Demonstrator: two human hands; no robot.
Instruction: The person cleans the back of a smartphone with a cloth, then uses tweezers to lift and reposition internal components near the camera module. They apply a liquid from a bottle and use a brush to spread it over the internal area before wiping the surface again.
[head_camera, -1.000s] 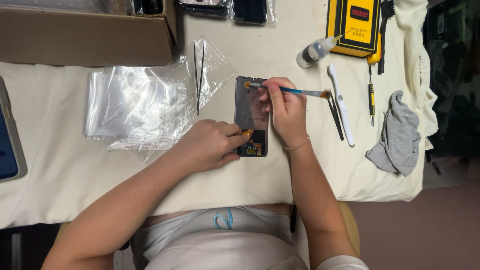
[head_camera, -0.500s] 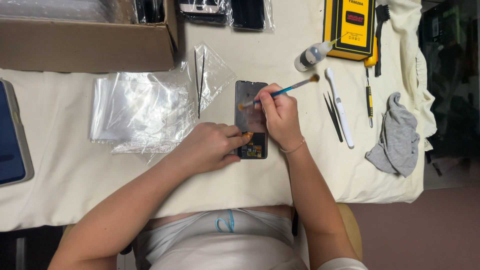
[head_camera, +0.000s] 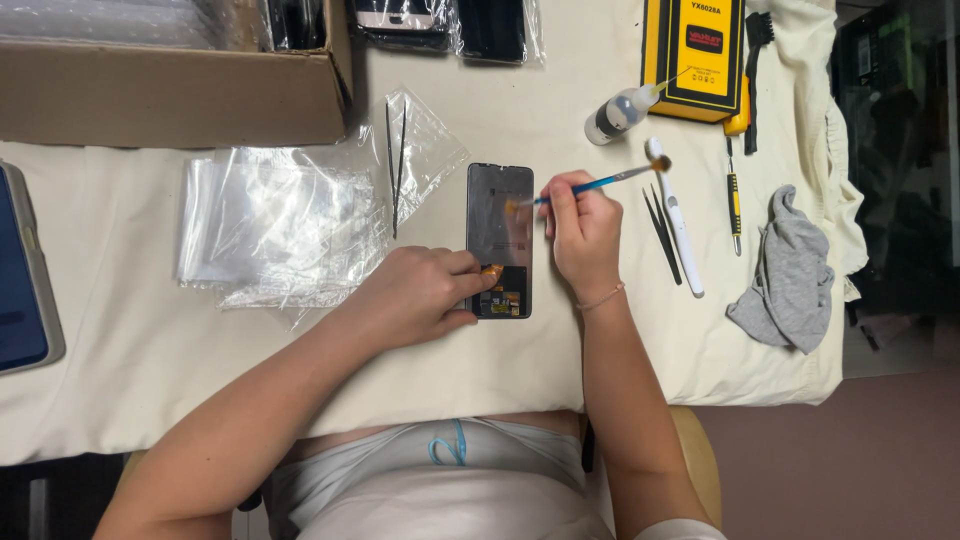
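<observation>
A dark phone screen panel (head_camera: 500, 240) lies back-up near the middle of the counter (head_camera: 150, 360), just in from its front edge. The left hand (head_camera: 420, 295) presses down on the panel's lower left edge, fingers curled against it to pin it. The right hand (head_camera: 583, 235) grips a thin blue brush (head_camera: 590, 186) like a pen — its tip touches the panel's upper right part.

To brush well, the pinning hand should keep the panel flat and steady, and the strokes should stay short and light, away from the small orange flex (head_camera: 493, 271) by the left thumb.

At the far right corner lies a flat yellow box (head_camera: 695, 55) with a black panel and a red label; a small clear squeeze bottle (head_camera: 620, 112) leans just left of it. A brown carton (head_camera: 170, 95) fills the far left corner. A stack of clear plastic bags (head_camera: 275, 235) lies left of the panel — one bag holds black tweezers (head_camera: 396, 165).
</observation>
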